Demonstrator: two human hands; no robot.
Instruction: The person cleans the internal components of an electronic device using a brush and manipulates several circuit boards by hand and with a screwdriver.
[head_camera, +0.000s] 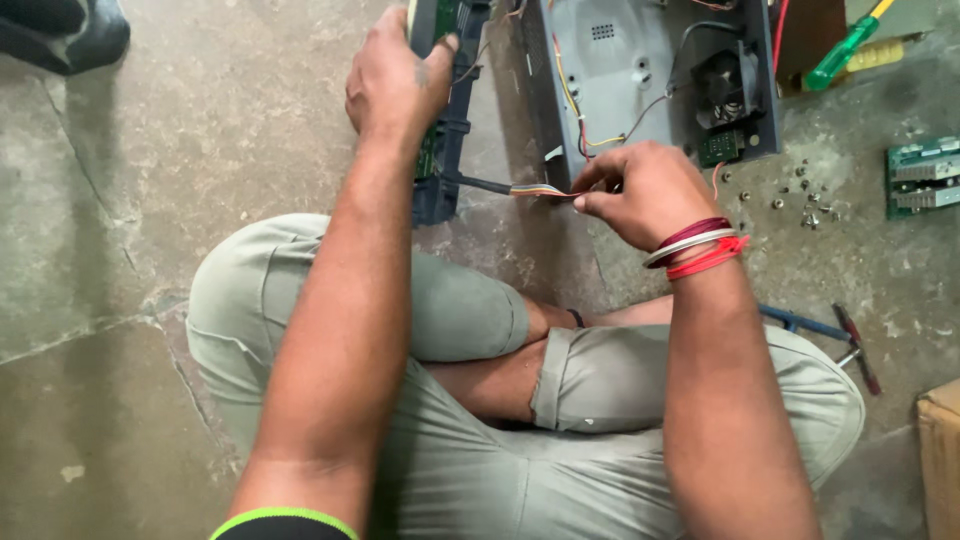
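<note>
— Where was the ribbon cable (540, 190) in relation to the two hands?

— It ran nearly level between them. Its far end came out of the dark front panel (440, 150) that the left hand (395, 85) held upright on the concrete floor (150, 200); its near end sat in the right hand (645, 190). So its long axis lay left to right, and the right hand was at the free end.

— How was each hand closed?

— The left hand was wrapped over the panel's top edge, thumb pressed on one face and fingers curled round the other — clamped on it. The right hand had thumb and forefinger pinched together on the coloured end of the cable; the other fingers were folded in.

— And what lay beyond the pinch?

— The open grey case (650, 75), just behind the right hand, with loose wires and a small fan inside. The cable end sat near the case's front lip, though I could not tell whether it touched it.

— Anything else close by?

— Loose screws (805, 205) on the floor to the right of the case, a green circuit board (925, 175) further right, a green-handled screwdriver (845, 48) at the top, and pliers (835, 335) beside the right knee. Red and white bangles (695, 248) ringed the right wrist.
</note>
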